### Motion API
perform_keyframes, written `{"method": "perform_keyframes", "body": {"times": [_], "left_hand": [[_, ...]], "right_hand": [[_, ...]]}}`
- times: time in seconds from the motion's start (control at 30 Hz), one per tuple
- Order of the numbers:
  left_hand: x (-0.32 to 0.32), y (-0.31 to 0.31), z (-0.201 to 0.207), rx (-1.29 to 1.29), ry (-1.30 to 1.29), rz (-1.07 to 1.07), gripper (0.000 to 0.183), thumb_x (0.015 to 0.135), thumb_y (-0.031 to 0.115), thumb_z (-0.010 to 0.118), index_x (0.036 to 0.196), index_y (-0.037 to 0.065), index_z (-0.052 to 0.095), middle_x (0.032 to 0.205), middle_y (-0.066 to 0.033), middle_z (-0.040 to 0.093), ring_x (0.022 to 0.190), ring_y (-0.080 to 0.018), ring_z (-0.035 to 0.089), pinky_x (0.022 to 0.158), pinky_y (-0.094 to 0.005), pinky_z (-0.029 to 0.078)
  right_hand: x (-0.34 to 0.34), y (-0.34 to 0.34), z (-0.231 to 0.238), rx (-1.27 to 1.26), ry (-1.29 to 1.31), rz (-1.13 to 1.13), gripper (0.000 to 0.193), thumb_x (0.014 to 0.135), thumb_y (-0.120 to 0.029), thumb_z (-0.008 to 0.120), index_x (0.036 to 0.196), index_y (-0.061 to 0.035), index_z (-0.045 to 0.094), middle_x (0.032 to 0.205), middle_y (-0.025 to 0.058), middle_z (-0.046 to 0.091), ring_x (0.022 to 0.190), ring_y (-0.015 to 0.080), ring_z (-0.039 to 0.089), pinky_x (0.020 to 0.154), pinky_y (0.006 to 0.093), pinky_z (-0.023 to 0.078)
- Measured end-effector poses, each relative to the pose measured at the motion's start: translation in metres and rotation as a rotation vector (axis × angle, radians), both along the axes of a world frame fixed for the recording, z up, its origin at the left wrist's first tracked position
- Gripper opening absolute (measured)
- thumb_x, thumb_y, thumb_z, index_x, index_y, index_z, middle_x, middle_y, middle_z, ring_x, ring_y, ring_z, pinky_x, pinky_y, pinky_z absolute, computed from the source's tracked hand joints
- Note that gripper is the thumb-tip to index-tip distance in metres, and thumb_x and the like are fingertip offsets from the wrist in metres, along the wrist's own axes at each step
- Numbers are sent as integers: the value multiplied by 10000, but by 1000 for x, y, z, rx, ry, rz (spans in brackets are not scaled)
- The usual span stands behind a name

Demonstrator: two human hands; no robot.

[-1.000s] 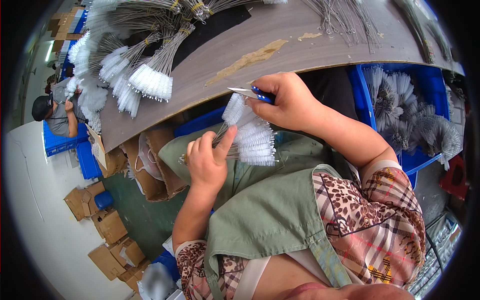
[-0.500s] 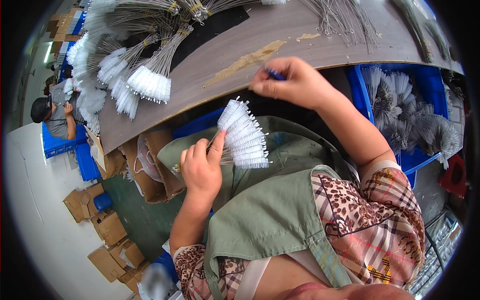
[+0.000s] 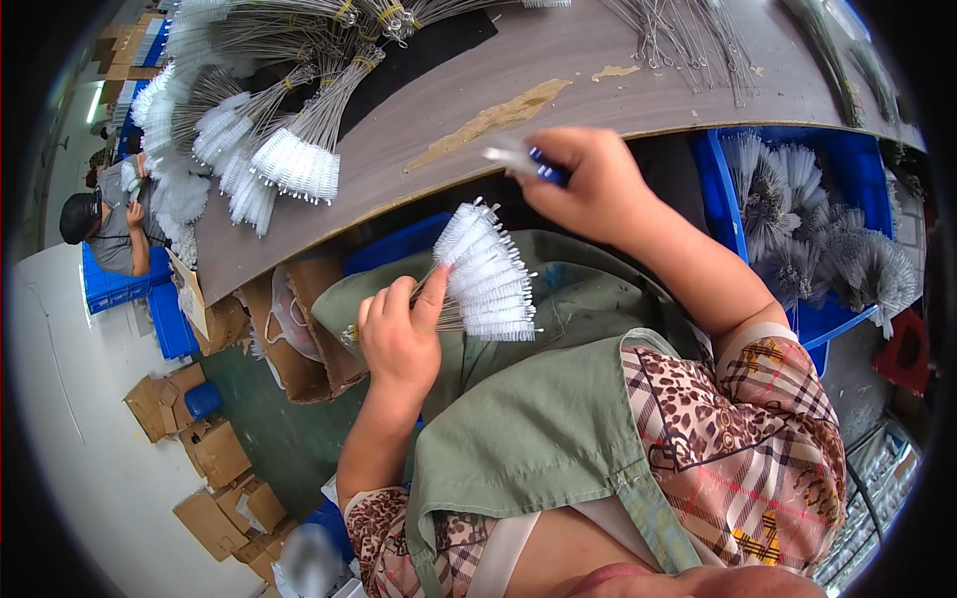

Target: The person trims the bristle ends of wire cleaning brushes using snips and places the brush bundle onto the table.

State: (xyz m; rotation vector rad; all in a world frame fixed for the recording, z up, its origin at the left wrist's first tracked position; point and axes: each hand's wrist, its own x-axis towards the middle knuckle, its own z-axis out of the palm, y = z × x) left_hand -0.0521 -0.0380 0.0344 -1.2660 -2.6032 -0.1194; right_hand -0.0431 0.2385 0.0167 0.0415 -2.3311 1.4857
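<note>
White tube brushes [image 3: 485, 277]: wire stems [image 3: 452, 317] gripped, left hand [image 3: 401, 334]. Blue-handled blade [image 3: 515, 156]: gripped, right hand [image 3: 590, 184], beyond brushes.

No writing, label, number or sign can be read. Small dark and yellow printed motifs stand on the plaid shirt [image 3: 743, 498], and pale marks on the blue-handled tool [image 3: 550, 174], too small or blurred to tell as lettering.

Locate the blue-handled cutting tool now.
Upper middle of the head view: the cutting tool is in the right hand, above the fanned white-bristled brushes, by the table edge.
</note>
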Motion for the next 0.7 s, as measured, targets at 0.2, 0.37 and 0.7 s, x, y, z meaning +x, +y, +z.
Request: {"method": "perform_keyframes", "body": {"times": [0.2, 0.37, 0.7], "left_hand": [[0, 3, 5, 93, -163, -50, 581, 691, -53, 594, 1240, 135, 588, 914, -86, 571, 782, -279, 573, 699, -388, 431], [3, 2, 0, 162, -364, -62, 703, 613, -114, 601, 1279, 103, 545, 919, -114, 590, 790, -317, 572, 727, -415, 447], [2, 3, -3, 307, -659, -136, 646, 677, -82, 617, 1300, 32, 492, 1003, -174, 620, 849, -378, 612, 747, -419, 495]], "right_hand": [[-2, 7, 14, -268, -166, 320, 298, 733, -146, 802, 962, -10, 669, 770, 69, 651, 686, 128, 583, 646, 277, 473], [-9, -3, 2, -84, 82, 406, 284, 710, -98, 782, 953, -11, 662, 782, 111, 600, 724, 276, 589, 647, 345, 462], [-6, -1, 6, 5, 164, 319, 247, 636, -42, 696, 868, 20, 639, 711, 135, 557, 667, 320, 573, 602, 374, 453]]}}
